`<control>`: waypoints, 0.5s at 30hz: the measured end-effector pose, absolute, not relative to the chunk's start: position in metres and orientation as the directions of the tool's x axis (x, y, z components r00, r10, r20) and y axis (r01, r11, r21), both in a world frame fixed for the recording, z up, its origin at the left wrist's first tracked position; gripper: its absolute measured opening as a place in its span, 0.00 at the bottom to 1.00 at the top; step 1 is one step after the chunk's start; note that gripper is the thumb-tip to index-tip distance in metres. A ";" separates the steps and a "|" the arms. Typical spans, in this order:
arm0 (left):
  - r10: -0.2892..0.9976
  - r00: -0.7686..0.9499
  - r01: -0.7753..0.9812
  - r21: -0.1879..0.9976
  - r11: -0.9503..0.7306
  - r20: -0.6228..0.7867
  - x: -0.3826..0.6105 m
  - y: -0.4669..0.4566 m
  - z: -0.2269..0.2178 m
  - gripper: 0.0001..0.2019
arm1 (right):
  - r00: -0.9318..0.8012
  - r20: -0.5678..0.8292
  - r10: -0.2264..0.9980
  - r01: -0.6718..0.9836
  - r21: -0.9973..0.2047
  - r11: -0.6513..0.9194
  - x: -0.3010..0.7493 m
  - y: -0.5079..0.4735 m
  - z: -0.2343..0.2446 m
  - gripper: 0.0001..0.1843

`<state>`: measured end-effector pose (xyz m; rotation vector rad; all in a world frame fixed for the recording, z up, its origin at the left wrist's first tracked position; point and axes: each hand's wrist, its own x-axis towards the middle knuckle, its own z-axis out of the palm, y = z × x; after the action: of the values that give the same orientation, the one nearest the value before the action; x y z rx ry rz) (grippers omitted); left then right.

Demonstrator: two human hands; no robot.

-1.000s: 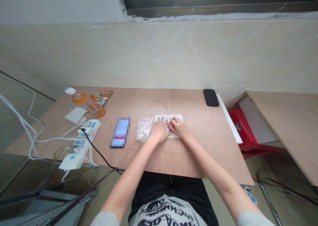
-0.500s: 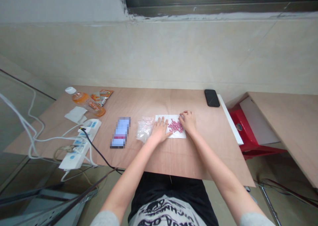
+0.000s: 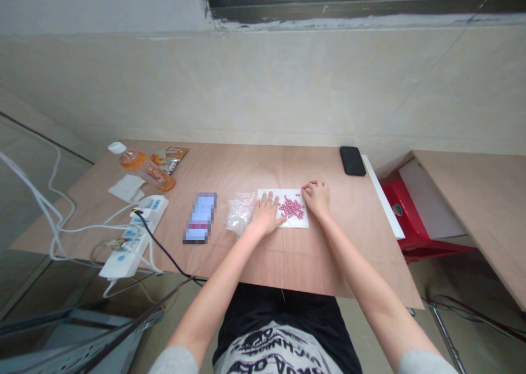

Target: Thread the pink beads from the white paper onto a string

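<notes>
pressing flat, left hand (image 3: 266,215) pins paper (image 3: 283,221); right hand (image 3: 316,196) curls beside beads (image 3: 292,208).

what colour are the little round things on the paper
Pink. The round pieces show best in the head view.

Grey short sleeves, black-and-white lettered shirt front

The left hand (image 3: 266,216) lay flat on the white paper (image 3: 296,224). A clear bag (image 3: 239,214) sat just beside it at 9 o'clock, with a phone (image 3: 200,217) past that. The right hand (image 3: 316,197) sat at the paper's 1 o'clock corner. Pink pills (image 3: 292,207) filled the gap between the hands. The table (image 3: 287,256) was bare at 6 o'clock, at 3 o'clock, and at 12 o'clock up to the wall. A black phone (image 3: 352,160) lay well away at 1 o'clock.
</notes>
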<state>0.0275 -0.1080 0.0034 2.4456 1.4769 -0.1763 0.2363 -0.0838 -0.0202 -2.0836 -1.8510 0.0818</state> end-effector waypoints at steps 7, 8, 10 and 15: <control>0.850 0.478 0.877 0.169 -0.450 -0.220 0.028 -0.107 0.001 0.39 | 0.128 0.203 0.971 0.959 -0.276 -0.068 0.235 -0.082 -0.023 0.15; 0.850 0.477 0.878 0.171 -0.447 -0.224 0.028 -0.106 0.000 0.39 | 0.125 0.201 0.972 0.961 -0.266 -0.069 0.235 -0.082 -0.023 0.15; 0.849 0.474 0.879 0.172 -0.444 -0.234 0.029 -0.104 -0.002 0.39 | 0.125 0.201 0.972 0.963 -0.258 -0.071 0.236 -0.080 -0.024 0.15; 0.848 0.483 0.875 0.167 -0.455 -0.220 0.031 -0.097 -0.005 0.40 | 0.137 0.210 0.968 0.965 -0.251 -0.082 0.239 -0.076 -0.025 0.15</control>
<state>0.0312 -0.0969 -0.0053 2.4749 1.4701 -0.1530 0.2387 -0.0756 -0.0246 -2.0945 -1.8709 0.0145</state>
